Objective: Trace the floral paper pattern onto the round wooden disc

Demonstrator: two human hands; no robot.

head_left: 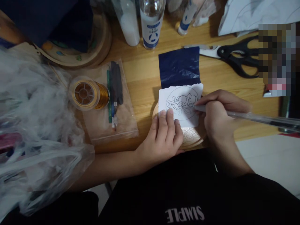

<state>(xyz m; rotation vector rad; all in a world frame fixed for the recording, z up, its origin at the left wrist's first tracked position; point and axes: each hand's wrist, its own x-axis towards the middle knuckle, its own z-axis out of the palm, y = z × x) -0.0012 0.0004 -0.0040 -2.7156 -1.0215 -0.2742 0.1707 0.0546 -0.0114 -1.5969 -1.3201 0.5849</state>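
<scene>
A white paper (180, 120) with a flower drawing inside a circle lies on a round, pale wooden piece (199, 142), whose lower part shows a silvery line pattern. My left hand (161, 137) rests over the paper's lower left, fingertips pressing on it and fingers apart. Pinched in my right hand (219, 115) is a pen (248, 116) with a clear barrel, its tip at the right side of the drawing; whether it touches is hard to see. Behind the paper's upper edge lies a dark blue glossy sheet (179, 67), partly covered by it.
Black-handled scissors (239, 56) lie at the right, beyond the blue sheet. Left of the paper, a spool of golden thread (90, 93) sits on a clear bag (126, 125) with pens. Bottles (152, 28) stand at the back. A plastic bag (42, 125) fills the left side.
</scene>
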